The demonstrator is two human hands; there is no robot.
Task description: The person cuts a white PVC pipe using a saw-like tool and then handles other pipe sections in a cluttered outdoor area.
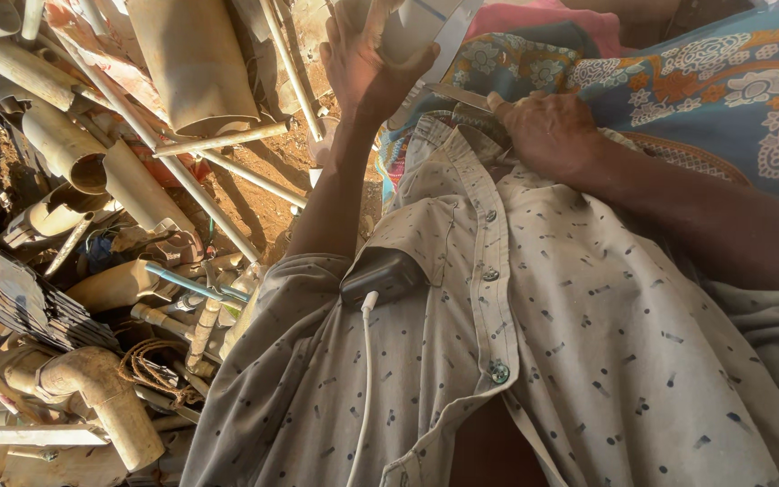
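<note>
our left hand grips a pale pipe piece; our right hand is clenched on a blade beside it.

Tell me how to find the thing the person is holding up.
Start at the big heap of dusty pipes, then follow the bare forearm up to the left hand. Its fingers wrap a pale grey plastic pipe piece; unlike the others, it is lifted off the ground.

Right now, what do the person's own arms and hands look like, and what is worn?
Both hands, the left hand and right hand, are bare: no gloves, rings or watch visible. The forearms are bare too. A short-sleeved, pale buttoned shirt with small dark flecks is worn, its left sleeve ending near the elbow.
</note>
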